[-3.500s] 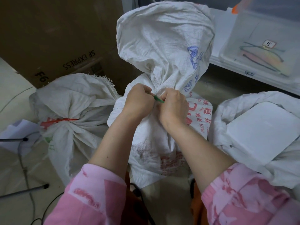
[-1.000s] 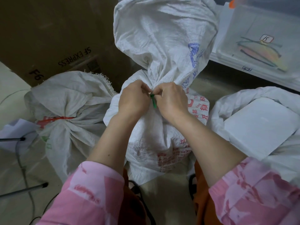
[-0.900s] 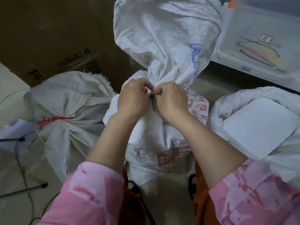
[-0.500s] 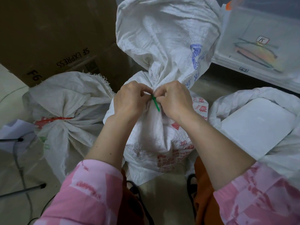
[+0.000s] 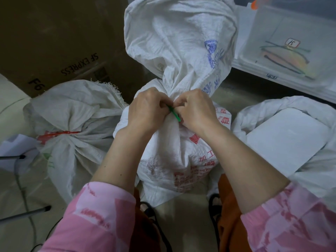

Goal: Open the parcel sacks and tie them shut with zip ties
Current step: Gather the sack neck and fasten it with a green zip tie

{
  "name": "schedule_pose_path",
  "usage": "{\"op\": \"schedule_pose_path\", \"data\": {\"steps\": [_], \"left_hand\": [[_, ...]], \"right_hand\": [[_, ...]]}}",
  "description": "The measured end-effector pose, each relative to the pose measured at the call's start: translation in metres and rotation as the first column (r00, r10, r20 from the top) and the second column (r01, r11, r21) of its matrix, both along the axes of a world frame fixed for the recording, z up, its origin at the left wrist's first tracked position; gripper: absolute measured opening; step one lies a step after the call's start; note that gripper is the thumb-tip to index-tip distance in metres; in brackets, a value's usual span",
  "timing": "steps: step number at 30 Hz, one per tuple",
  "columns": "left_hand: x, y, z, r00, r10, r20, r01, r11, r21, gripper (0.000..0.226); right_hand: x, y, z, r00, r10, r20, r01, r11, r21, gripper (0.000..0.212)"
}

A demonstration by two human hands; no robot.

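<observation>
Green zip tie (image 5: 175, 114) is poking out between my curled hands, left hand (image 5: 148, 110) and right hand (image 5: 195, 110) both pinching it at the white woven sack's (image 5: 174, 151) gathered neck.

green zip tie (image 5: 175, 114) tail now slanting down-right, longer between hands

Pale floor (image 5: 12, 113) under three white sacks (image 5: 174, 157), cardboard box (image 5: 54, 42), cables (image 5: 23, 193).

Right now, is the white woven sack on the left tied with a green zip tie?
No, the left white woven sack is cinched by a red tie.
</observation>
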State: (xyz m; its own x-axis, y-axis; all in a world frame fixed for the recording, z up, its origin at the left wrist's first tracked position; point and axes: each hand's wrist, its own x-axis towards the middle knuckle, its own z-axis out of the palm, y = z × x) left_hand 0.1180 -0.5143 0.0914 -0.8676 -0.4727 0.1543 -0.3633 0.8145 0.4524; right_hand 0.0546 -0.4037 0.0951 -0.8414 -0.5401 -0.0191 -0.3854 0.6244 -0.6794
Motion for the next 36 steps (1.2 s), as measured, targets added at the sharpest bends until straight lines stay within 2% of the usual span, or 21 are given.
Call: {"op": "schedule_pose_path", "data": {"steps": [7, 13, 23, 29, 36], "left_hand": [[0.001, -0.001, 0.000, 0.997, 0.080, -0.020, -0.079, 0.996, 0.044, 0.016], [0.002, -0.001, 0.002, 0.994, -0.044, -0.097, 0.048, 0.998, 0.031, 0.016], [0.004, -0.005, 0.000, 0.994, 0.090, -0.068, -0.089, 0.996, 0.020, 0.012], [0.004, -0.002, 0.002, 0.994, -0.052, -0.100, 0.056, 0.998, 0.034, 0.013], [0.006, -0.005, 0.001, 0.995, 0.070, -0.077, -0.067, 0.997, 0.038, 0.013]], "right_hand": [[-0.006, 0.003, 0.002, 0.999, 0.042, 0.000, -0.042, 0.998, -0.041, 0.015], [-0.009, 0.006, 0.002, 0.999, 0.035, 0.017, -0.034, 0.999, -0.041, 0.016], [-0.011, 0.011, 0.004, 0.994, 0.088, 0.068, -0.084, 0.995, -0.062, 0.011], [-0.011, 0.010, 0.002, 0.995, 0.080, 0.057, -0.076, 0.995, -0.068, 0.012], [-0.008, 0.008, 0.004, 0.991, 0.115, 0.066, -0.109, 0.990, -0.086, 0.006]]}}
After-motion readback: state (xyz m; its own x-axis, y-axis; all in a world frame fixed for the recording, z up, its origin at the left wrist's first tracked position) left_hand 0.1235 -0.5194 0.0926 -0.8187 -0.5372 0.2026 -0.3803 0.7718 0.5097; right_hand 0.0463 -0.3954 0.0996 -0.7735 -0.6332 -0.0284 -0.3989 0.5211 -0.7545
